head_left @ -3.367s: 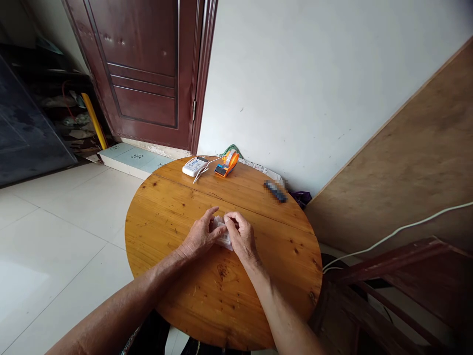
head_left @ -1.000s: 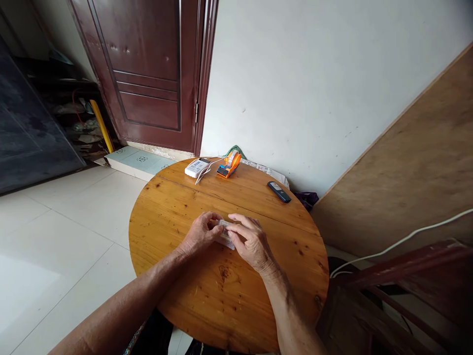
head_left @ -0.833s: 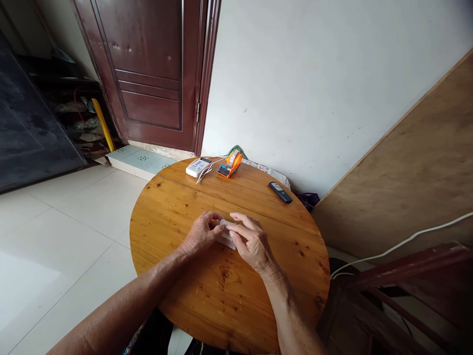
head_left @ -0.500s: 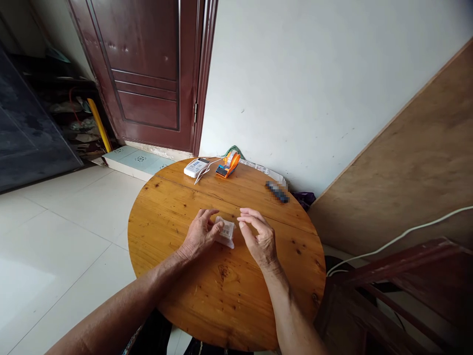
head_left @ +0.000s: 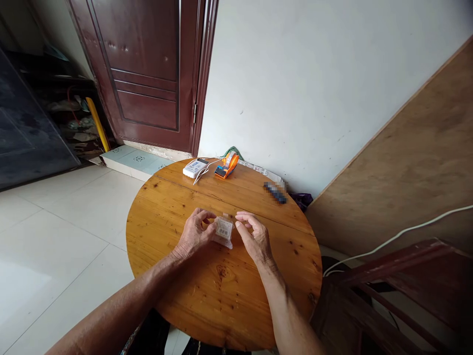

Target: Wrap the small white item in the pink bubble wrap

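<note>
A small square box in clear plastic wrap [head_left: 223, 230], with a printed label on top, lies on the round wooden table [head_left: 221, 305]. My left hand [head_left: 197, 230] is at its left side, with bent fingers and the thumb pressed to the edge. Just off the right side is my right hand [head_left: 255, 235], its fingers curved and the thumb a little apart from them. I make out nothing in it. A small translucent flap [head_left: 225, 215] sticks up behind the box; whether it is wrap or tape I cannot tell.
An orange tape dispenser [head_left: 227, 166] stands at the table's far edge beside a white device [head_left: 195, 168] with a white cable. A blurred dark object [head_left: 275, 192] lies at the far right. Behind are a white wall [head_left: 295, 88] and a dark red door [head_left: 148, 74].
The left thumb has slid off the box's top to its left edge, so more of the label shows. My right hand has moved slightly left and lower, its thumb and fingers closer together.
</note>
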The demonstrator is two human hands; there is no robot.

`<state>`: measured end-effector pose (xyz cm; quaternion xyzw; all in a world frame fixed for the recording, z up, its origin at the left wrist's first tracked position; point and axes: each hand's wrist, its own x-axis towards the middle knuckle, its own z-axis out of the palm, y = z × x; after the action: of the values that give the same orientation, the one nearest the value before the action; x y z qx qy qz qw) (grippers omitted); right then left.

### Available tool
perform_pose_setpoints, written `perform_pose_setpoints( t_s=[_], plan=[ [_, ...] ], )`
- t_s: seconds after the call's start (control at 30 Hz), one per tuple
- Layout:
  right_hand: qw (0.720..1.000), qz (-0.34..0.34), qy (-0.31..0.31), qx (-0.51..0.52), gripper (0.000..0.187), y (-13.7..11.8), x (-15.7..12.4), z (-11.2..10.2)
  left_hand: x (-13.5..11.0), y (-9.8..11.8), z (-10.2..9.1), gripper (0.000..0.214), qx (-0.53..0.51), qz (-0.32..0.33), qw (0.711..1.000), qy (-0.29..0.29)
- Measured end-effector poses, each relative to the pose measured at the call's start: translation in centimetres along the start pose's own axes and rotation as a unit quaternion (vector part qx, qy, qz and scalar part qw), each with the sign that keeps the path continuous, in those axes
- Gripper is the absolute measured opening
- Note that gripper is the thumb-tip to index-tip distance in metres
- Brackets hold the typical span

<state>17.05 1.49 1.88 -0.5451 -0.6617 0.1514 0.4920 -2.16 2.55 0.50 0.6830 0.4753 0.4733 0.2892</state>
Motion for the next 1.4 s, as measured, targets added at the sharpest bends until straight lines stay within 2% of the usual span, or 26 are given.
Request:
perform_pose_setpoints(
  t_s=[0.2, 0.3, 0.53, 0.73, 0.83, 0.97, 1.13, 1.4],
  plan=[
    [0.995, 0.102, -0.012, -0.002, 0.021, 1.5, 0.1, 0.2, -1.1, 0.5, 0.3, 0.016, 0.074, 0.156, 0.985, 0.026],
    [0.99, 0.136, -0.032, 0.008, 0.022, 2.2, 0.4, 0.4, -1.5, 0.8, 0.4, 0.015, 0.122, 0.201, 0.972, 0.019],
    [0.969, 0.222, -0.104, 0.025, 0.032, 1.8, 3.1, 1.5, -1.7, 1.5, 0.0, 0.017, 0.179, 0.227, 0.957, -0.021],
    [0.959, 0.246, -0.104, 0.093, 0.048, 1.4, 4.8, 3.3, -1.7, 1.1, 0.5, 0.017, 0.186, 0.231, 0.955, -0.03],
    [0.961, 0.24, -0.068, 0.121, 0.052, 1.4, 4.7, 3.6, -1.7, 0.8, 0.7, 0.018, 0.194, 0.236, 0.952, -0.023],
    [0.969, 0.198, -0.036, 0.142, 0.044, 0.9, 4.4, 3.0, -1.6, 0.9, 0.6, 0.016, 0.194, 0.245, 0.95, -0.019],
    [0.985, 0.137, -0.034, 0.101, 0.025, -0.1, 4.1, 2.1, -1.3, 1.0, 0.5, 0.018, 0.199, 0.231, 0.951, -0.044],
    [0.999, 0.037, -0.027, 0.017, 0.013, -2.3, 2.6, 1.8, -0.8, 0.5, 0.9, 0.022, 0.188, 0.198, 0.96, -0.055]
  ],
)
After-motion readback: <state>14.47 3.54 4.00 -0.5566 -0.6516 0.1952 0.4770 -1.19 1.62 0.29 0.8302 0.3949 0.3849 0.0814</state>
